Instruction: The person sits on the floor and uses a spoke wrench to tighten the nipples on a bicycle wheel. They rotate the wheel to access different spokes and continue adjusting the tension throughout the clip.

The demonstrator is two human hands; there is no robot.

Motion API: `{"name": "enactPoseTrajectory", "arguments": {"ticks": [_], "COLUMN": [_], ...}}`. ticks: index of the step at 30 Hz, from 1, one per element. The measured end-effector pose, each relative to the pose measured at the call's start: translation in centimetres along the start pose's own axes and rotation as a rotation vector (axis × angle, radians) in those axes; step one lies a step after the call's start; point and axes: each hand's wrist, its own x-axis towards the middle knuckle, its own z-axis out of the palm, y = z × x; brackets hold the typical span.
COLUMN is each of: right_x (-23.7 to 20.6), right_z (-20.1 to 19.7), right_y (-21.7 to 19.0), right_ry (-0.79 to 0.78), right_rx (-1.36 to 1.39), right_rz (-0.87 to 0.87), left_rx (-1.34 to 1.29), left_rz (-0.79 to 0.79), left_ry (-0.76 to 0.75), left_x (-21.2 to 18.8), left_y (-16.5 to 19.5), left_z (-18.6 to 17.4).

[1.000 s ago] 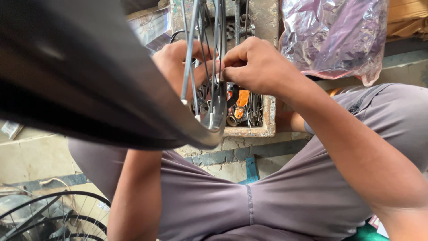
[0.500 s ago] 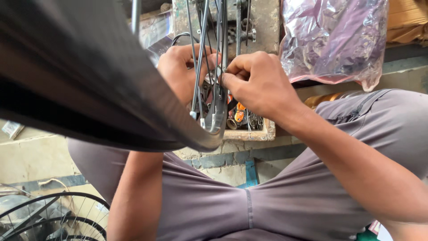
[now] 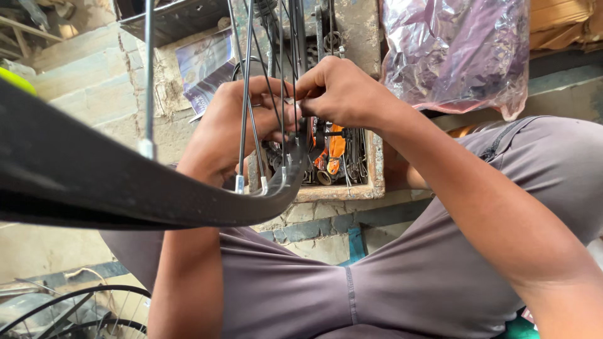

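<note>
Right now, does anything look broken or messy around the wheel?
Nothing looks broken. Both hands, left hand and right hand, pinch thin spokes above the black rim. The wooden tray behind them is a jumble of metal parts, and the plastic bag is crumpled.

A shallow wooden tray with a worn, pale rim sits on a low brick ledge and holds dark metal parts and an orange-handled tool. Just right of and above the tray, a crumpled clear plastic bag with a purplish sheen hangs over the ledge, with brown cardboard to the right of the bag. Well to the lower left of the tray, more black spoked wheels lie on the dusty floor.
</note>
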Motion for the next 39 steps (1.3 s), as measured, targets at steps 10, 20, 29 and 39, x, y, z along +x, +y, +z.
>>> {"name": "enactPoseTrajectory", "arguments": {"ticks": [10,20,29,39], "right_x": [-1.5,-2.6,-4.2,-4.9], "right_z": [-3.1,-2.0,2.0,1.5], "right_y": [-1.4,-2.6,-3.4,-4.3], "right_ry": [-0.116,0.343,0.327,0.325], "right_rx": [-0.012,-0.269,0.244,-0.061], "right_rz": [-0.151,-0.175,-0.101,-0.051], "left_rx": [0.564,0.259,0.298,0.226], "left_rz": [0.288,0.322,0.398,0.258], "left_ry": [0.335,0.234,0.291,0.187], "left_x": [0.6,-0.9,-1.2,-0.5], "left_y": [-1.5,-0.1,0.0,-0.3], "left_z": [1.8,-0.3,1.8,1.6]}}
